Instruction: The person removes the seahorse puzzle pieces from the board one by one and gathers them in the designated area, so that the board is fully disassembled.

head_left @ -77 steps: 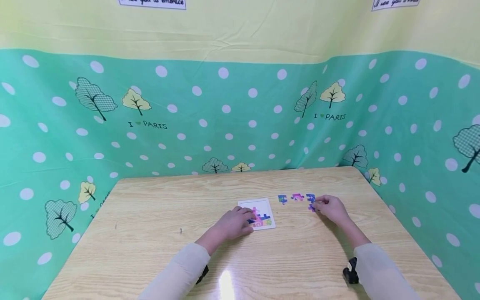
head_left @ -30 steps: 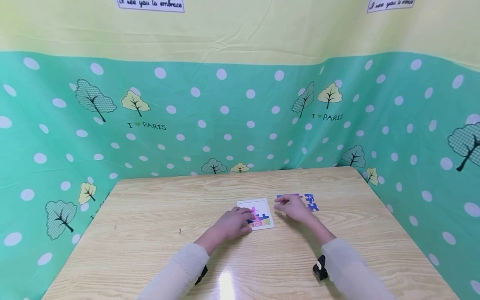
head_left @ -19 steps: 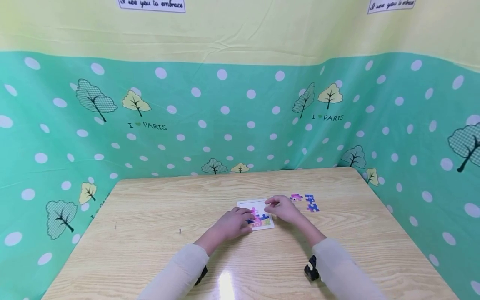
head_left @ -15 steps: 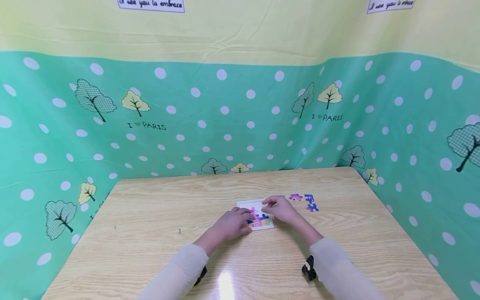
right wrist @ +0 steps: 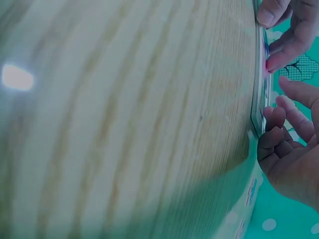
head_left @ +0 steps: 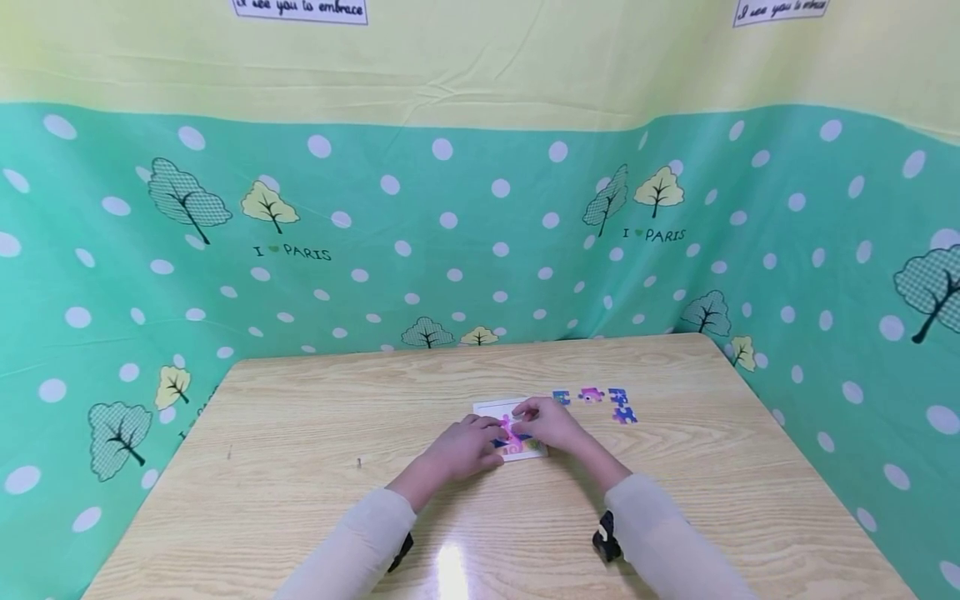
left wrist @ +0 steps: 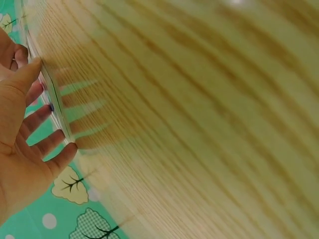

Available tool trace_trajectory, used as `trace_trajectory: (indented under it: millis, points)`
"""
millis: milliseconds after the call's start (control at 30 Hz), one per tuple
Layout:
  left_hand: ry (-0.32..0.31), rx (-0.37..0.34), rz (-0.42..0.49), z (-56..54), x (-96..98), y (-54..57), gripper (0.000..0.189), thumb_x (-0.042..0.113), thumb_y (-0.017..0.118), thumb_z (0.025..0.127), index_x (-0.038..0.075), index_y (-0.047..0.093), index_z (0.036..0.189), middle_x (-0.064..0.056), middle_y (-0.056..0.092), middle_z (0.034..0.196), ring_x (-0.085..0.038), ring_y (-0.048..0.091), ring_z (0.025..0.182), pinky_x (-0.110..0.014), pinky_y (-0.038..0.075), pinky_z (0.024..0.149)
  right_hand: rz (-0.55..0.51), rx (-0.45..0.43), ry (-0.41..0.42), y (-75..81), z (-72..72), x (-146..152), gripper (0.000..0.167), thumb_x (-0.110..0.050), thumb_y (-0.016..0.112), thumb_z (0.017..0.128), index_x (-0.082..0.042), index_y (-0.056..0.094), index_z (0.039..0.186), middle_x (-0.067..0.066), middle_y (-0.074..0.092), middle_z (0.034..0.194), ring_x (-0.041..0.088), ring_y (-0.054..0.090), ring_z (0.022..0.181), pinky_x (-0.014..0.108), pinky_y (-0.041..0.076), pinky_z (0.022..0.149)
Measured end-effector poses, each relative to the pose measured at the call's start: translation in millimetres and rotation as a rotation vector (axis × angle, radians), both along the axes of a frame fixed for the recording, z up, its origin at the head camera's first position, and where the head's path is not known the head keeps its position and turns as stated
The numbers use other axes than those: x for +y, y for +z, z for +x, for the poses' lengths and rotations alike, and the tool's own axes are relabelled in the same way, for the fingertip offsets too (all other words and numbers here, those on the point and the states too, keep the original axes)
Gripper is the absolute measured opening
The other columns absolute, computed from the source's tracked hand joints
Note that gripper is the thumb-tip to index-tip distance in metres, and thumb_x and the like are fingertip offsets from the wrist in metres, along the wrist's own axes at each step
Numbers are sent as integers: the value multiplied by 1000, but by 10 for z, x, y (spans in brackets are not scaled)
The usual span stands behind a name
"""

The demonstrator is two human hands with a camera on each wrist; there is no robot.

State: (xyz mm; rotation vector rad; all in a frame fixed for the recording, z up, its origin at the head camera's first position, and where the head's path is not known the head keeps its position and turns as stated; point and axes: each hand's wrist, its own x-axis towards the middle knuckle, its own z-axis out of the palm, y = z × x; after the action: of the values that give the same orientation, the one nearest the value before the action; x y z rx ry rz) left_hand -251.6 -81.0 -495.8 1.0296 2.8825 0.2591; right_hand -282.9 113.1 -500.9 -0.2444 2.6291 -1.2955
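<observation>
A small white-framed jigsaw puzzle [head_left: 536, 454] lies on the table, partly filled with pink, blue and yellow pieces. My left hand [head_left: 459, 448] rests on its left side, fingers spread along the frame [left wrist: 56, 99] with the thumb at the near edge. Over the right half is my right hand [head_left: 551, 425], thumb and forefinger apart and bent towards the pieces; no piece shows between them. In the right wrist view, its curled outer fingers [right wrist: 273, 119] are right at the frame's corner. Both hands hide much of the picture.
To the right of the frame lie several loose jigsaw pieces: a blue-green piece [head_left: 561, 397], a pink piece with an eye [head_left: 591, 396] and blue pieces [head_left: 625, 414]. The wooden table [head_left: 315, 417] ends against a green dotted curtain [head_left: 450, 275].
My right hand has moved left from the loose pieces onto the puzzle, uncovering the blue-green piece and the blue pieces. My left hand has stayed on the frame.
</observation>
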Motion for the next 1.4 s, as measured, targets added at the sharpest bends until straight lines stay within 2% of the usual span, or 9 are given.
trace_trajectory:
  millis: [133, 333, 800, 1000, 1400]
  points:
    - [0, -4, 1, -5, -2, -6, 43, 40, 59, 90, 20, 56, 127, -3, 53, 135, -24, 48, 124, -42, 46, 100, 17, -3, 15, -2, -1, -21, 26, -14, 72, 79, -4, 68, 104, 4, 57, 79, 13, 49, 63, 22, 43, 54]
    - [2, -12, -2, -21, -3, -22, 43, 41, 58, 90, 21, 56, 128, -2, 53, 135, -23, 48, 124, -43, 46, 100, 47, -6, 38, -3, -16, -41, 27, -11, 74, 77, -4, 68, 103, 3, 54, 78, 14, 47, 67, 22, 41, 56]
    - [10, -16, 8, -12, -46, -16, 42, 43, 57, 90, 21, 57, 127, -4, 53, 134, -26, 49, 125, -45, 46, 100, 67, -37, 17, -10, -29, -66, 28, -13, 74, 78, -6, 68, 104, 3, 54, 82, 15, 48, 75, 23, 41, 64]
    - [38, -30, 11, -8, -88, -39, 42, 42, 58, 90, 22, 57, 127, -7, 52, 135, -27, 49, 124, -45, 44, 102, 70, -36, 22, -6, -24, -59, 28, -13, 74, 78, -6, 68, 104, 2, 54, 82, 14, 48, 74, 22, 42, 62]
    - [27, -36, 21, 26, -142, 17, 38, 38, 59, 90, 22, 61, 124, -10, 55, 130, -28, 56, 117, -44, 47, 99, 69, -45, 17, 11, -18, -69, 26, -13, 75, 77, -6, 68, 101, 3, 53, 80, 15, 47, 71, 24, 42, 60]
